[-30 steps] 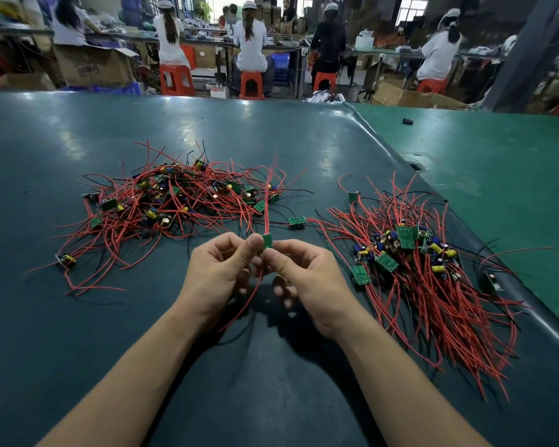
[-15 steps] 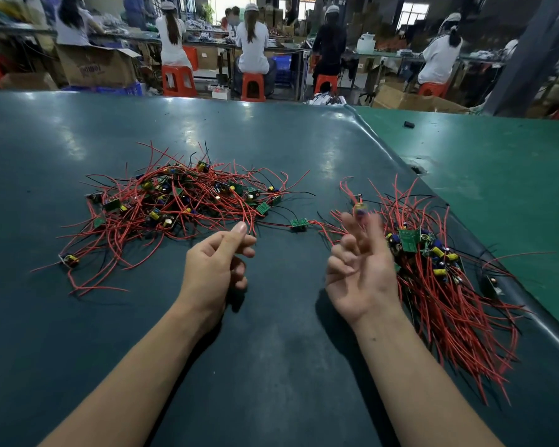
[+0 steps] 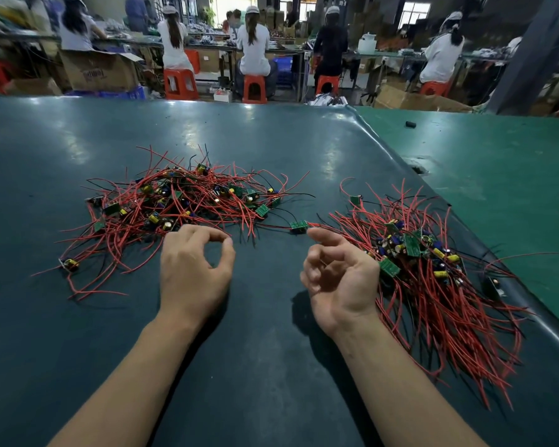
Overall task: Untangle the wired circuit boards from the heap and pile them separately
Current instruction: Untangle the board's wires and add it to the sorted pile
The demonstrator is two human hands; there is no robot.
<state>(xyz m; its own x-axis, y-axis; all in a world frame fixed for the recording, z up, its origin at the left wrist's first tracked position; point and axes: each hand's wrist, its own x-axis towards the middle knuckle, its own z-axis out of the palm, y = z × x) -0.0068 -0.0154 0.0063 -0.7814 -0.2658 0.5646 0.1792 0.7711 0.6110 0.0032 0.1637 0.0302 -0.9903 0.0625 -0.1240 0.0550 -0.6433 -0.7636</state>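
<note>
A tangled heap (image 3: pixel 175 204) of small green circuit boards with red and black wires lies on the dark green table at centre left. A second pile (image 3: pixel 433 269), with its wires lying roughly parallel, sits at the right. One loose board (image 3: pixel 299 225) lies between the two. My left hand (image 3: pixel 194 272) hovers just in front of the heap, fingers curled and apart, holding nothing. My right hand (image 3: pixel 339 275) is palm-up beside the right pile's left edge, fingers loosely curled and empty.
The dark table mat (image 3: pixel 78 350) ends at a raised seam (image 3: pixel 400 162) on the right, where a lighter green surface (image 3: pixel 497 188) begins. A small black part (image 3: pixel 410 124) lies there. Beyond the far edge, people sit on orange stools at workbenches.
A second ago both hands pinched one board at the centre. The right hand carried it to the right pile and let go; both hands are now empty, the left nearer the heap.
</note>
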